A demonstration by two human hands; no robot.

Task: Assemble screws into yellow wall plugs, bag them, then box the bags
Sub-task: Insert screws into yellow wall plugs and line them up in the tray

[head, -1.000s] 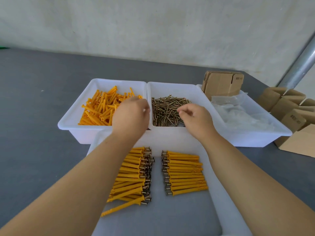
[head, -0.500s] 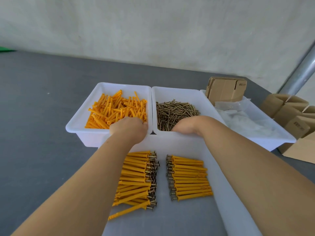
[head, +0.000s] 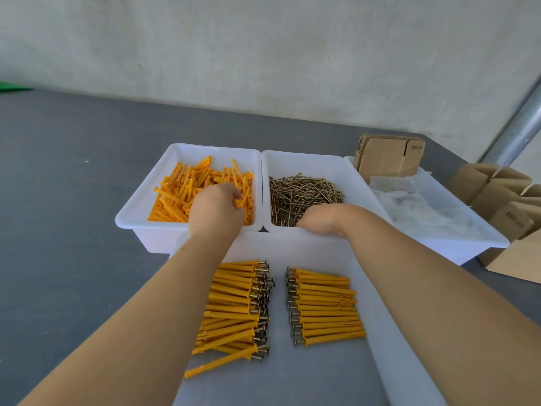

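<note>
The left hand (head: 216, 210) is sunk into the loose yellow wall plugs (head: 187, 191) in the left white bin (head: 137, 212), its fingers curled round some of them. Directly to the right of that bin, touching it, a second white bin (head: 345, 171) holds a heap of brass-coloured screws (head: 304, 194); the right hand (head: 317, 219) is bent down over this bin's near rim into the screws, and its fingers are hidden, so whether anything is gripped cannot be told. Further right of the screw bin a third bin (head: 486, 238) holds clear plastic bags (head: 421, 206) and flat-folded cardboard boxes (head: 386, 156) at its far end. In front of the screw bin, in a shallow white tray (head: 409, 361), two rows of assembled plugs with screws (head: 325, 309) are laid, heads facing the gap between them. More cardboard boxes (head: 509, 200) are stacked beyond the bag bin.
</note>
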